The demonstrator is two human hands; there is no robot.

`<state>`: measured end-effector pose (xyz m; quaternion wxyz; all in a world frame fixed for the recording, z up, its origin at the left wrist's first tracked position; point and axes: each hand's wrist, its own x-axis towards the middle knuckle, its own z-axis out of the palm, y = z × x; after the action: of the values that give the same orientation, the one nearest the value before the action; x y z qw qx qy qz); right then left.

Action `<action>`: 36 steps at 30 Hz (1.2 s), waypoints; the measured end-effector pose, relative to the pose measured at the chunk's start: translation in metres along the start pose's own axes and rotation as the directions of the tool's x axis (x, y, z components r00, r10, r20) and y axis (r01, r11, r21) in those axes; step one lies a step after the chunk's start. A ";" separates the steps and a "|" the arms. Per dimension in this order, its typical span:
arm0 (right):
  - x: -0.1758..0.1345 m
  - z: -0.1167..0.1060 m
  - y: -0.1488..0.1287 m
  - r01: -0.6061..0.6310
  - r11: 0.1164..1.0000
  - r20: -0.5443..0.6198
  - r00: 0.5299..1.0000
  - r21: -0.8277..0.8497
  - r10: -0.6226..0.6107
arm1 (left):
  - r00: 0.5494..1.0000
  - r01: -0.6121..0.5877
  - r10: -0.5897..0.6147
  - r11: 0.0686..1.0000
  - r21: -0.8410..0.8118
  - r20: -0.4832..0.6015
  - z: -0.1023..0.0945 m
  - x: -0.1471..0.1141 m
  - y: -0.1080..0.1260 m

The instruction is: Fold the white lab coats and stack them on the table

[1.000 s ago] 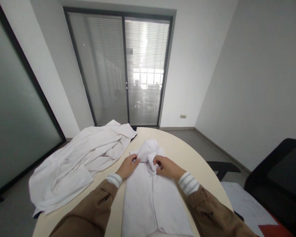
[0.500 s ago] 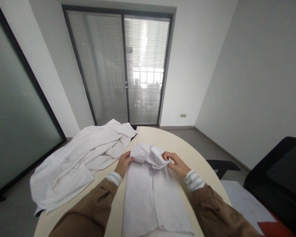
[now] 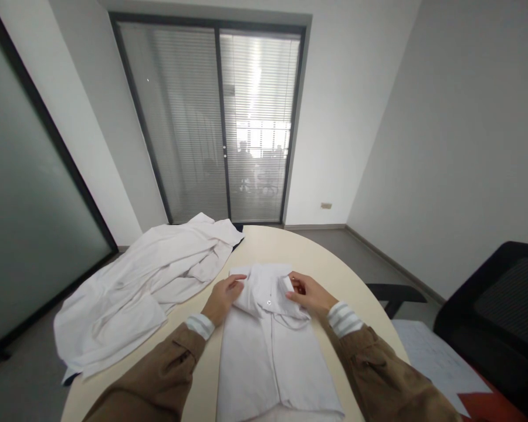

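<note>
A white buttoned shirt (image 3: 250,363) lies front up in a narrow folded strip down the table before me. Its far end is turned over toward me, and a round button shows near the middle of that flap. My left hand (image 3: 222,298) is at the flap's left edge, thumb and fingers closed on the cloth. At the right edge, my right hand (image 3: 312,295) pinches a raised bit of the flap between thumb and curled fingers. Some fingertips are hidden by the fabric.
A larger heap of white cloth (image 3: 123,299) with dark patches at its ends covers the left side of the round table (image 3: 330,266). On the right stand a black mesh chair (image 3: 501,310) and, lower down, papers (image 3: 435,357) beside something red. A glazed door with blinds (image 3: 255,117) is behind.
The shirt's far end, bunched up and lifted before, now lies flatter and folded over nearer to me. Both hands have come slightly down with it. The cloth heap has not moved.
</note>
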<state>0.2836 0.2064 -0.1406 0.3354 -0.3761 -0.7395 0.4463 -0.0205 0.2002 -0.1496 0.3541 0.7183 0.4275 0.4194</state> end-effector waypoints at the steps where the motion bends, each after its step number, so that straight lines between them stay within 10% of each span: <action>1: 0.000 0.000 -0.001 -0.005 1.000 0.009 1.000 0.015 0.005 | 1.000 -0.017 0.017 1.000 0.021 0.003 0.000 -0.001 0.001; 10: -0.001 -0.008 -0.005 0.016 0.992 0.081 0.996 0.125 -0.027 | 0.959 -0.218 0.236 0.968 -0.126 0.155 -0.006 -0.012 0.015; 17: 0.005 -0.005 0.003 -0.122 0.987 -0.390 0.918 -0.107 0.071 | 0.995 -0.061 0.067 0.995 0.079 -0.080 -0.006 -0.008 0.004; 21: 0.003 -0.009 0.007 -0.281 0.886 -0.520 0.853 -0.370 0.054 | 0.988 -0.148 0.127 0.941 0.306 0.088 -0.006 -0.011 0.007; 29: 0.001 -0.007 0.002 -0.343 0.791 -0.498 0.865 -0.507 0.056 | 0.770 -0.572 0.458 0.804 0.163 0.443 0.005 -0.028 0.032; 36: -0.006 -0.006 -0.018 -0.002 0.878 -0.018 1.000 -0.478 -0.007 | 0.984 -0.166 0.080 0.736 0.657 0.158 0.005 -0.022 0.030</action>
<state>0.2866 0.1978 -0.1228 0.2400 -0.4504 -0.8240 0.2460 -0.0133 0.1681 -0.1324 0.0703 0.8477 0.4787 0.2176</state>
